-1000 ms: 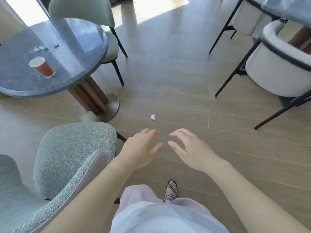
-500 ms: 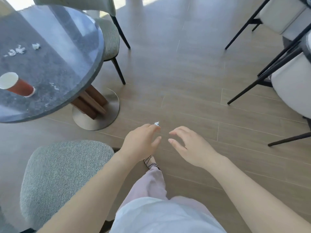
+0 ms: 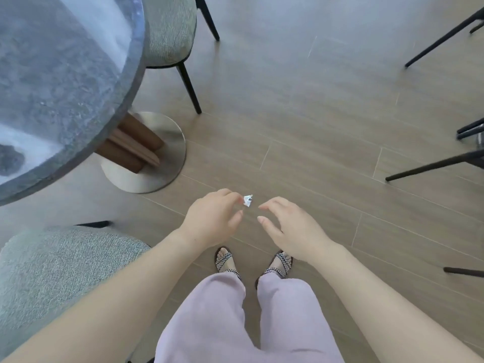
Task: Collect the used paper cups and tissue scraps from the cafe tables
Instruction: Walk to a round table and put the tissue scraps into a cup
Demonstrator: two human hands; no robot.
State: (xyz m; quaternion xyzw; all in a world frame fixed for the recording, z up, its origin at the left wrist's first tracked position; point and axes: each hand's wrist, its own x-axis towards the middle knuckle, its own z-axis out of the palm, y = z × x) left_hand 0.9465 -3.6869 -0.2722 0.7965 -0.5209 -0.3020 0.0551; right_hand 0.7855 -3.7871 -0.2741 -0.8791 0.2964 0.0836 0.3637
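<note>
A small crumpled white tissue scrap (image 3: 247, 200) lies on the wooden floor just ahead of my feet. My left hand (image 3: 213, 218) hovers over the floor with its fingers apart, and its fingertips sit right beside the scrap in the picture. My right hand (image 3: 288, 227) is held a little to the right of the scrap, fingers spread and curved, holding nothing. The round grey stone table (image 3: 135, 85) fills the upper left. No cup shows on the visible part of its top.
The table's steel base disc (image 3: 157, 176) stands left of the scrap. A grey fabric chair (image 3: 52, 271) is at my lower left and another chair (image 3: 167, 30) behind the table. Black chair legs (image 3: 432, 163) reach in from the right.
I have stepped forward and the view has tilted down. The cup and the scraps on the table have left the view. The floor scrap now sits between my fingertips.
</note>
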